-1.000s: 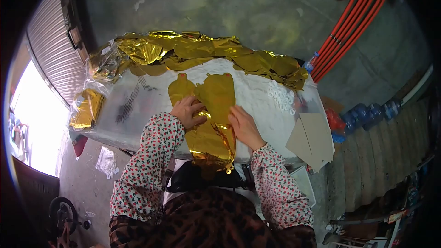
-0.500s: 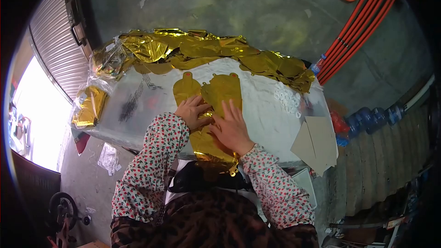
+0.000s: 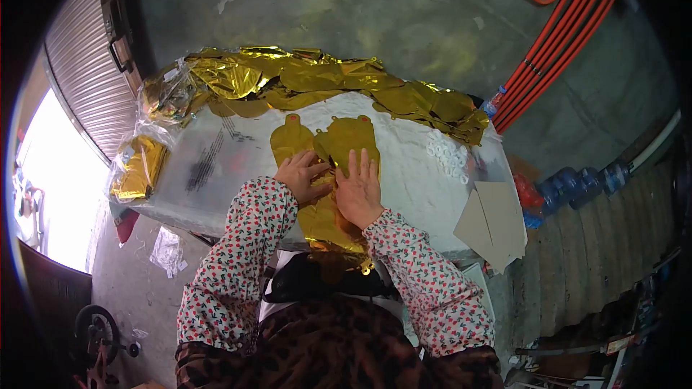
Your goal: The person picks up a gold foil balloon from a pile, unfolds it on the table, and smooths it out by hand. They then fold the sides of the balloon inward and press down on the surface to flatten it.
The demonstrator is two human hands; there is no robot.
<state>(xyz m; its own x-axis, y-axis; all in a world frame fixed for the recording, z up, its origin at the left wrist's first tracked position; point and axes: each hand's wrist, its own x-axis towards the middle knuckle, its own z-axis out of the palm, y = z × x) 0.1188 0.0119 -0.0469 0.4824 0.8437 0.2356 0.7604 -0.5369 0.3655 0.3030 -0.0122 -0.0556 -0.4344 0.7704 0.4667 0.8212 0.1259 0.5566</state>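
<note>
A flat gold foil balloon [image 3: 349,138] with small tabs at its top lies on the white-covered table before me. A second foil piece [image 3: 290,138] with a rounded tab lies beside it on the left, and more foil [image 3: 328,227] reaches down over the near edge. On the middle of the foil rests my left hand [image 3: 303,176], its fingers apart and slightly bent. My right hand [image 3: 359,193] lies flat on the right balloon, fingers stretched away from me. Some foil under both palms is hidden.
A long pile of gold foil [image 3: 303,75] lines the table's far edge. Bagged foil [image 3: 140,166] sits at the left corner. White rings [image 3: 450,155] and cardboard sheets [image 3: 494,220] lie at the right. Large blue bottles [image 3: 569,187] stand beyond the table's right side.
My right hand has shifted slightly left and turned, its fingers now pointing straighter away from me. My left hand has barely moved and stays on the foil.
</note>
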